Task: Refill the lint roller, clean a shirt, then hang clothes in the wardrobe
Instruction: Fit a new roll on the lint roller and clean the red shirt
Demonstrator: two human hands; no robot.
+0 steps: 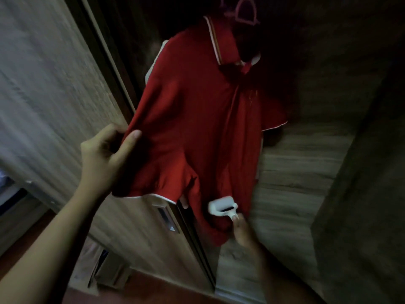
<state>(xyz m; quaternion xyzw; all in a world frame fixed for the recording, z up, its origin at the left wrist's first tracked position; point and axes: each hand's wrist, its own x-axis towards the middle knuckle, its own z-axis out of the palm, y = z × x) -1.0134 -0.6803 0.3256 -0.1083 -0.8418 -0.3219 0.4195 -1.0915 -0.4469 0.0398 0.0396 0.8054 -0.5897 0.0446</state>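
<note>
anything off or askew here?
Nothing damaged. The red shirt hangs skewed on its pink hanger only because the left hand pulls its sleeve sideways, taut for the lint roller in the right hand.

wood-grain panels, a metal-trimmed door edge, a reddish floor, all dim and blurred.

a pale wood-grain door panel [50,88] filled the left side, tilted in the frame, with a dark frame strip [105,55] running along its inner edge. low on that edge sat a recessed metal pull handle [167,218]. at lower right stood a lighter wood-grain panel [293,178], and a darker panel [359,205] rose at the far right. a strip of reddish-brown floor [140,288] showed along the bottom. at the far left edge, a bluish-white patch [5,178] was too blurred to identify.
</note>
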